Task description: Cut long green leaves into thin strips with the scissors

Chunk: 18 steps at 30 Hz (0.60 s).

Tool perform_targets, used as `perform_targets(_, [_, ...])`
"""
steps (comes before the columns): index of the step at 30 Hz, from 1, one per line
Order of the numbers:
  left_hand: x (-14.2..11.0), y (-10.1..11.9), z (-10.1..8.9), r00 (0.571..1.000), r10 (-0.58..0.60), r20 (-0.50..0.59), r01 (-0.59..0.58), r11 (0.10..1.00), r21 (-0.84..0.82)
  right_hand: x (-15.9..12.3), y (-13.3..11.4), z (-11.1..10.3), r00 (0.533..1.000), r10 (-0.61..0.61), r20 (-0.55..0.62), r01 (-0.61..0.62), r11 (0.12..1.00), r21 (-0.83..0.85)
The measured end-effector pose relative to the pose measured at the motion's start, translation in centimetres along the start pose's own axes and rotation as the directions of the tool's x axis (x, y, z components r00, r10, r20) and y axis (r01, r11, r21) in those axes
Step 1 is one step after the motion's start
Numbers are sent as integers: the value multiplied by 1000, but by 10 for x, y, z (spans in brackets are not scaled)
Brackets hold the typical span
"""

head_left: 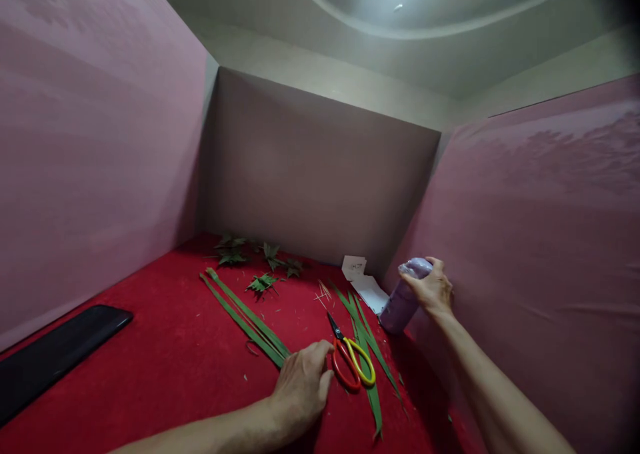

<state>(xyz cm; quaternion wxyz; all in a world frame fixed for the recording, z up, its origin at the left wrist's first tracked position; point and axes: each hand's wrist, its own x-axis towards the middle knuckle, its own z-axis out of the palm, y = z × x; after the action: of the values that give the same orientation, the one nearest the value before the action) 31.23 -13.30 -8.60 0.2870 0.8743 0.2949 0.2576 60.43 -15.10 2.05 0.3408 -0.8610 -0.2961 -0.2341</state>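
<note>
On the right, my right hand [433, 287] is wrapped round the upper part of a purple cylindrical bottle [399, 307] with a shiny, plastic-like top. The bottle leans to the right, its lower end close to the red cloth. My left hand [303, 384] lies low over the cloth, thumb and forefinger apart, the other fingers partly hidden. Long green leaf strips [250, 324] run under that hand from the far left. Beside its fingertips are scissors [350, 357] with one red and one yellow handle. More long green leaf blades [367, 337] lie under and around the scissors.
Lobed green leaves [271, 255] and a cut leaf piece [261, 283] lie at the back. Thin sticks [323, 295] and white paper cards [369, 291] are near the right. A black flat object [65, 351] sits at left. Pink panels [100, 141] enclose the red cloth [175, 374].
</note>
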Motion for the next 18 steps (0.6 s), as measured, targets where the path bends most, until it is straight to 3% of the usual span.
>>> perform_targets(3, [2,-2,0,999,18,-33,-19,1000,-16,-7,-6,-14,998,-30,-48,32,999,31])
perform_targets(6, [7,1,-5,993,81,-85,-85,995,-43,-16,-22,-41,987,-131,-95,138,988,70])
perform_targets(10, [21,20,-19,945,247,-215,-251,968,6,-39,-56,-87,966,-231,-115,248,953,176])
perform_targets(14, [29,53,-29,861,355,-364,-372,928,25,-79,-91,-120,971,-237,-21,223,876,428])
perform_targets(18, [16,74,-32,875,225,-429,-314,938,-149,-117,-107,-138,941,-291,172,90,706,702])
